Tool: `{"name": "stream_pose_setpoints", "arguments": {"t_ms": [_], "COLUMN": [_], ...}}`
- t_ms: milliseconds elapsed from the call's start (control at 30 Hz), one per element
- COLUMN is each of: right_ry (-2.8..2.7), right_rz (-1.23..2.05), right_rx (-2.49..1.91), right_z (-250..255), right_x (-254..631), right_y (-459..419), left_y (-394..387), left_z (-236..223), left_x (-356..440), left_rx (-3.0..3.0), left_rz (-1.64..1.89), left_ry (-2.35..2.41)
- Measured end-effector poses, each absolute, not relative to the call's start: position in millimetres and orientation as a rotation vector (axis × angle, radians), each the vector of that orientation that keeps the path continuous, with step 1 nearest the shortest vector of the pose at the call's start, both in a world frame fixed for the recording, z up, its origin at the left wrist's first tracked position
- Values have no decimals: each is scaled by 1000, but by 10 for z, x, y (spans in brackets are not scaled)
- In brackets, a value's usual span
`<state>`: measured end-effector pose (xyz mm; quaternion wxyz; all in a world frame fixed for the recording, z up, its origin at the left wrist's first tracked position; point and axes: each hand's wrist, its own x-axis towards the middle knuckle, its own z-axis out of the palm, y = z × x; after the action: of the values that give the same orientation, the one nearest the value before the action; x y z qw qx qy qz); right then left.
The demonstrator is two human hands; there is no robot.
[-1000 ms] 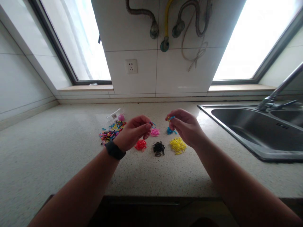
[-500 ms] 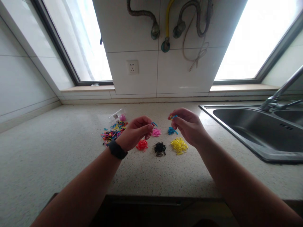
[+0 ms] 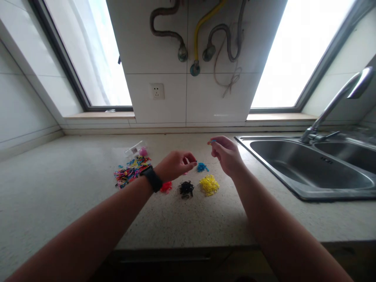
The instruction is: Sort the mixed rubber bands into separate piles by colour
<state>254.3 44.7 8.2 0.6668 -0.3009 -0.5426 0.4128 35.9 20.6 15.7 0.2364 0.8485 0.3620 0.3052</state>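
On the speckled countertop [image 3: 188, 219] lie small sorted heaps of rubber bands: a red heap [image 3: 166, 187], a black heap [image 3: 186, 188], a yellow heap [image 3: 209, 185] and a blue heap [image 3: 201, 167]. A mixed-colour pile [image 3: 131, 171] lies to the left. My left hand [image 3: 175, 165], with a black band on its wrist, reaches low over the heaps beside the blue one, fingers curled; I cannot see anything in it. My right hand [image 3: 225, 154] is held above the counter and pinches a small tangle of bands [image 3: 212, 141] at its fingertips.
A steel sink [image 3: 305, 166] with a tap [image 3: 337, 100] fills the right side. A small clear packet and a pink thing [image 3: 138, 149] lie behind the mixed pile. The tiled wall carries a socket [image 3: 156, 91] and hoses [image 3: 202, 47]; windows flank it.
My left hand has dropped toward the counter near the blue heap, and the blue band it pinched no longer shows. The right hand keeps its pinch. The camera tilted and shifted.
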Motion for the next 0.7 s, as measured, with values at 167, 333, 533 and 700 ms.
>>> {"name": "stream_pose_setpoints", "arguments": {"t_ms": [167, 333, 533, 700], "right_ry": [-1199, -1202, -1193, -1195], "right_rz": [914, 883, 856, 822], "right_rx": [-719, -757, -787, -825], "right_z": [54, 1, -13, -17], "right_x": [2589, 2624, 2657, 2652], "right_y": [520, 576, 612, 620], "left_y": [446, 599, 671, 657], "left_z": [243, 185, 83, 68], "left_x": [638, 878, 965, 925], "left_rx": [2792, 2931, 2963, 2932], "left_rz": [590, 348, 224, 319], "left_ry": [1046, 1185, 1195, 1178]}}
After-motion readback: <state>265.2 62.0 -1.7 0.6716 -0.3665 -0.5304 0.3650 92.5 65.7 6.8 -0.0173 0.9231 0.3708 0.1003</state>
